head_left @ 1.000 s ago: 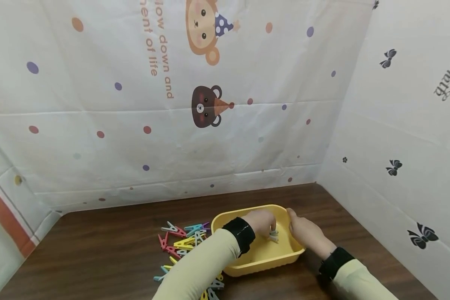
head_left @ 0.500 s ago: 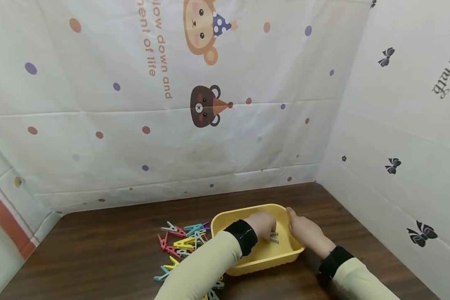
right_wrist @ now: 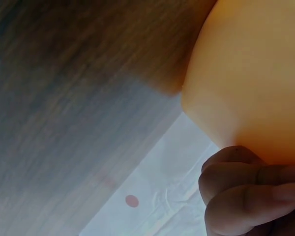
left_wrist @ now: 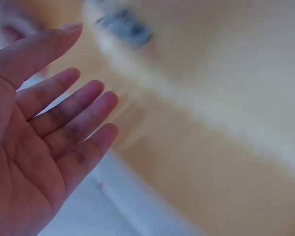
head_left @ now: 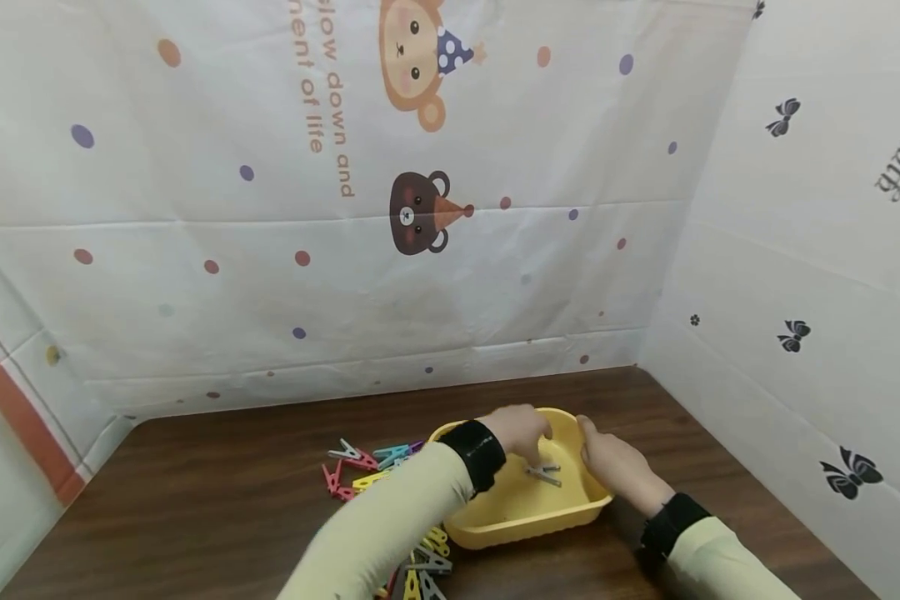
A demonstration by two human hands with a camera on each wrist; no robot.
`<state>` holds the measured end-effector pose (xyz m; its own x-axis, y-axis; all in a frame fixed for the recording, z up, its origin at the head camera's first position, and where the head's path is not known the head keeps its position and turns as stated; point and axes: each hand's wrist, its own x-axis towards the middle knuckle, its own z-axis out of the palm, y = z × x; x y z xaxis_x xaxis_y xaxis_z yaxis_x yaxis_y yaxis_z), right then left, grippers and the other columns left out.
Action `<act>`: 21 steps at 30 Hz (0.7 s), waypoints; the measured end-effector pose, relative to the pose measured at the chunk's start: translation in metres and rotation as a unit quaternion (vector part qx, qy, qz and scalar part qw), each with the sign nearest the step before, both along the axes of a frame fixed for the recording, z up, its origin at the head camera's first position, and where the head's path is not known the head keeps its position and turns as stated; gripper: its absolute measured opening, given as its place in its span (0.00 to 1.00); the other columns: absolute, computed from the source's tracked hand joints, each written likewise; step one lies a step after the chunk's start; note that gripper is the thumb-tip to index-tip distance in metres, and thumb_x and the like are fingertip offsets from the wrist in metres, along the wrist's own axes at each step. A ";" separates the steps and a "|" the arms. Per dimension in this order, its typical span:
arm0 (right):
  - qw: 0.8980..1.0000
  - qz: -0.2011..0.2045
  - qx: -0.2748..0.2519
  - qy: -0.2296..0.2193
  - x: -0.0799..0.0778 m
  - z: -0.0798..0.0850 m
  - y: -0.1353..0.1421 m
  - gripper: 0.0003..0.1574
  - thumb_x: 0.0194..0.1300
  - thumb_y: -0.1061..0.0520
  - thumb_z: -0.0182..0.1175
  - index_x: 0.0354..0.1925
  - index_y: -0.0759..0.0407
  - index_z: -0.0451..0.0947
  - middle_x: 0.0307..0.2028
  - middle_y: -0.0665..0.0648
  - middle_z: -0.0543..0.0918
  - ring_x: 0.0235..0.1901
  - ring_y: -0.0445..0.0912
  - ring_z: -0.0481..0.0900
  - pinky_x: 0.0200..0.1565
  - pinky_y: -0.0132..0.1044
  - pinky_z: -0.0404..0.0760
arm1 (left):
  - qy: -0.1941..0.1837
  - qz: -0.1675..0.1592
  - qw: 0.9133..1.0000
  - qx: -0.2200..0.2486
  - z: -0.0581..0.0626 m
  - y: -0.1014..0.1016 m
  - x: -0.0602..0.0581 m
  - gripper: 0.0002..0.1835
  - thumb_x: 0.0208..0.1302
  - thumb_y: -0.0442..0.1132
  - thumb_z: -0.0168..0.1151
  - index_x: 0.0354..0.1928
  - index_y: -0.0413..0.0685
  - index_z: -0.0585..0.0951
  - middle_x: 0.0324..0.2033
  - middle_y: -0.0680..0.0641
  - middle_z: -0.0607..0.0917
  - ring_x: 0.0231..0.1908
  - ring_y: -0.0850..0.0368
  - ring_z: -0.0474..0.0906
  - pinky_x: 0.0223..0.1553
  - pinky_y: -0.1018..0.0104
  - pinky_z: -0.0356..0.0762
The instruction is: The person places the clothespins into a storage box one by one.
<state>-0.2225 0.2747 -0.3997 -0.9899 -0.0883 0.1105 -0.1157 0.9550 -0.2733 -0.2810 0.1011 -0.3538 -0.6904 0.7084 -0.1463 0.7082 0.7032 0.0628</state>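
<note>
A yellow plastic basket (head_left: 528, 527) stands on the table, and my right hand (head_left: 621, 468) grips its right wall near the far corner. In the right wrist view, the curled fingers (right_wrist: 246, 206) lie against the basket's outer wall. My left hand (head_left: 519, 430) hovers over the basket, holding nothing. Its fingers and thumb are spread apart in the left wrist view. A grey clothespin (head_left: 544, 475) lies on the basket floor just below the left hand; in the left wrist view this clothespin (left_wrist: 125, 28) is blurred.
Several coloured clothespins (head_left: 360, 458) are scattered left of the basket, with more clothespins (head_left: 427, 560) at its near left corner. The left sleeve (head_left: 390, 517) hides part of them. A printed white sheet (head_left: 330, 300) rises behind the dark wooden table (head_left: 195, 483).
My left hand has let go of the grey clothespin and lifted up and slightly left. The clothespin now lies in the basket. The right hand keeps its grip.
</note>
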 end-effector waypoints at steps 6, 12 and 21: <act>1.000 -0.014 -0.002 -0.014 0.005 0.000 0.006 0.31 0.75 0.64 0.44 0.70 0.79 0.59 0.14 0.51 0.67 0.14 0.42 0.62 0.21 0.33 0.60 | 0.014 -0.058 0.998 0.032 0.040 -0.038 0.009 0.23 0.67 0.46 0.69 0.63 0.54 0.82 0.59 0.52 0.86 0.58 0.59 0.82 0.58 0.68 0.79; 0.999 -0.022 0.003 -0.026 0.008 0.002 0.012 0.32 0.76 0.63 0.43 0.71 0.80 0.56 0.15 0.51 0.68 0.15 0.43 0.65 0.22 0.34 0.62 | 0.010 -0.093 0.991 0.094 0.067 -0.097 0.034 0.21 0.69 0.43 0.67 0.63 0.51 0.82 0.62 0.49 0.84 0.63 0.54 0.79 0.65 0.61 0.77; 0.999 -0.030 0.004 -0.025 0.005 0.016 0.018 0.33 0.76 0.63 0.43 0.72 0.80 0.54 0.17 0.52 0.69 0.16 0.44 0.67 0.22 0.34 0.64 | 0.000 0.023 0.991 0.129 0.046 -0.182 0.069 0.18 0.63 0.40 0.72 0.54 0.44 0.85 0.48 0.44 0.89 0.48 0.49 0.85 0.48 0.57 0.84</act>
<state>-0.2173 0.2924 -0.3837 -0.9978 -0.0301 0.0598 -0.0452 0.9618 -0.2701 -0.2115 -0.0813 -0.3081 -0.7223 0.6906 0.0360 0.6763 0.6945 0.2457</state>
